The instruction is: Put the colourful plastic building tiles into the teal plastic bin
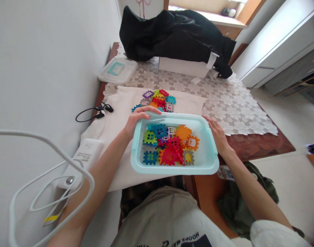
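A light blue plastic bin [204, 161] is held up over the near part of the table, close to my body. Inside lie many interlocking plastic building pieces [172, 151] in red, orange, blue, green and grey, some with window shapes. My left hand [140, 118] grips the bin's far left corner, thumb along the rim. On the right end of the bin, my right hand [218, 133] is closed around the side, its fingers partly hidden behind the wall. Just beyond the bin, a pile of similar pieces [158, 101] rests on a white cloth [121, 137].
A clear lid with a teal handle [118, 70] lies at the back left. Black headphones [95, 112] and a white power strip [82, 161] with cables sit along the left wall. A black garment [172, 34] covers a white box [182, 67] at the back.
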{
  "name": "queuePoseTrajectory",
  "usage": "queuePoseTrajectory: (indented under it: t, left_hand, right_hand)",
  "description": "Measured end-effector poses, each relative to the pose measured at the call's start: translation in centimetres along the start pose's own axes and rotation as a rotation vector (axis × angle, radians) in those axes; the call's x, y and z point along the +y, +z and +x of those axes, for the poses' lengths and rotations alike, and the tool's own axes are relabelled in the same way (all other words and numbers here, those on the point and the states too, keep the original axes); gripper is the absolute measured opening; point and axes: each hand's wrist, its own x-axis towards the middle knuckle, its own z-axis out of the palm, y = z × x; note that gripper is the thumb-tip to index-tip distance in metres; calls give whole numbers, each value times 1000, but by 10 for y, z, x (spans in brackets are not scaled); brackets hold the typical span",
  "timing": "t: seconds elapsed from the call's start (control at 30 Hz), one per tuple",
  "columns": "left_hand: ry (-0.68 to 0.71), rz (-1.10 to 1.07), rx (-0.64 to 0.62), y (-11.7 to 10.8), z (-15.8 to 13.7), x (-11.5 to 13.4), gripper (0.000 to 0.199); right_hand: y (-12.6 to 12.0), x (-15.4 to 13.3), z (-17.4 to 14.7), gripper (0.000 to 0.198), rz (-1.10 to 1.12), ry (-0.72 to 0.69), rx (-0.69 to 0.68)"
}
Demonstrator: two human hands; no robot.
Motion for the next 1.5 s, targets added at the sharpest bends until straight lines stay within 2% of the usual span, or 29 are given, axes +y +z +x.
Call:
queuePoseTrajectory:
  t: [0.1,0.27,0.53,0.8,1.03,1.13,1.27,1.37,1.43,1.5]
  left_hand:
    - [-3,9,0,0,0,0,21]
    - [-8,-11,-5,-1,1,0,23]
    - [-21,-44,-5,0,0,-1,24]
    - [-10,-40,-11,-1,1,-2,25]
    - [-8,-57,-9,-1,2,-3,27]
    - [-3,-57,-15,-2,2,-2,26]
    - [-4,-61,-22,-3,2,-4,26]
    - [1,-54,-20,-4,3,-5,26]
    - [-8,-58,-22,-5,2,-6,29]
    - [-19,-62,-22,-6,2,-6,31]
  right_hand:
    - [1,0,0,48,-14,8,-49]
    - [2,0,0,35,-57,45,-24]
    - [-1,-6,-7,25,-148,77,129]
    - [-1,-5,-4,19,-59,0,109]
    - [4,2,-5,2,-28,86,173]
    - [7,8,0,10,7,155,204]
    - [7,19,23,22,62,233,255]
    - [3,23,59,33,118,299,264]
    - [0,17,89,38,175,321,216]
    - [0,2,121,42,204,273,151]
